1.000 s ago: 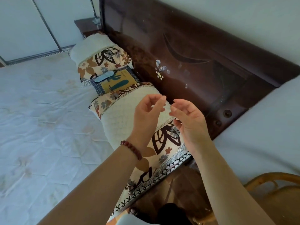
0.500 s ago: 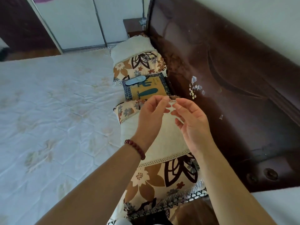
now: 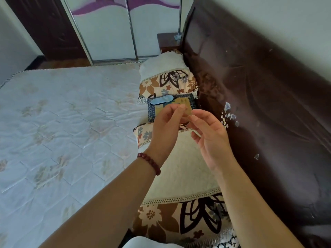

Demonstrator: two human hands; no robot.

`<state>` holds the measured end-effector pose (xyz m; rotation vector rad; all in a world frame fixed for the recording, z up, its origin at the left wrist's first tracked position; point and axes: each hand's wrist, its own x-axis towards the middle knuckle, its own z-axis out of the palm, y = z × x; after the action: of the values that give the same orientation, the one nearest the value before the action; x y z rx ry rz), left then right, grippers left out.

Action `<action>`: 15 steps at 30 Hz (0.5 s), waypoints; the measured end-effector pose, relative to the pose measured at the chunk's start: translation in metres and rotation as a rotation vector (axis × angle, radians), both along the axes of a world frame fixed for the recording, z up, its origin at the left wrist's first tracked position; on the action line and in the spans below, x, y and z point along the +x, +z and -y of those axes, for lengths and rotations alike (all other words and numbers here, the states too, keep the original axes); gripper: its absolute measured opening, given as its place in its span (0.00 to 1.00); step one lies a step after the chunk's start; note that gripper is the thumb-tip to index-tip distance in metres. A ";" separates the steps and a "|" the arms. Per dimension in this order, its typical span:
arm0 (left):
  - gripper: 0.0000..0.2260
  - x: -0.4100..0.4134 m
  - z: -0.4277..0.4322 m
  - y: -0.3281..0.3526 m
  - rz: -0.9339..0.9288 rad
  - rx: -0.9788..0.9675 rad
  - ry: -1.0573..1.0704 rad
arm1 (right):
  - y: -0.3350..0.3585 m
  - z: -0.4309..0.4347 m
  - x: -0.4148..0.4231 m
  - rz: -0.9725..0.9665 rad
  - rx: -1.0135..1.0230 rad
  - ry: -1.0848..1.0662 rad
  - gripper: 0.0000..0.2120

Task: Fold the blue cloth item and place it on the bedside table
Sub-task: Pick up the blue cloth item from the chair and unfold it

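A small pale-blue oval cloth item (image 3: 162,100) lies flat on a dark checked cushion with a yellow panel (image 3: 186,104), between two pillows against the headboard. My left hand (image 3: 167,126), with a red bead bracelet on its wrist, is raised in the air just in front of that cushion, fingers slightly curled and holding nothing. My right hand (image 3: 209,136) hovers beside it, fingers spread and empty. The two sets of fingertips nearly meet. A dark wooden bedside table (image 3: 168,41) stands at the far end of the headboard.
A near pillow (image 3: 180,176) and a far pillow (image 3: 166,76), cream with brown flowers, lie along the dark headboard (image 3: 250,104). The white quilted mattress (image 3: 62,131) spreads to the left. A sliding wardrobe (image 3: 111,29) stands behind it. A small object (image 3: 177,35) sits on the table.
The view has swung left and up, showing more mattress, the wardrobe and the bedside table. Both hands stay raised together, empty, and now sit closer to the checked cushion.
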<state>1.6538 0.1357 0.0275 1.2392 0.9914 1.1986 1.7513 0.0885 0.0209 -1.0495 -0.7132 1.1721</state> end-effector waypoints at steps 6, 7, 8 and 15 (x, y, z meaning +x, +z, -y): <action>0.08 0.005 -0.033 0.001 0.027 0.038 -0.068 | 0.004 -0.027 0.004 0.002 0.050 -0.074 0.07; 0.07 0.004 -0.042 0.001 0.026 0.043 -0.088 | 0.004 -0.035 0.004 0.004 0.061 -0.088 0.07; 0.07 0.004 -0.052 0.002 0.028 0.047 -0.109 | 0.003 -0.043 0.003 0.009 0.073 -0.099 0.08; 0.07 0.002 -0.133 -0.001 0.024 0.015 -0.151 | 0.000 -0.116 0.000 0.063 0.034 -0.149 0.11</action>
<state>1.6559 0.2691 0.0264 1.2850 0.8571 1.1027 1.7516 0.2044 0.0211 -1.0955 -0.6899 0.9996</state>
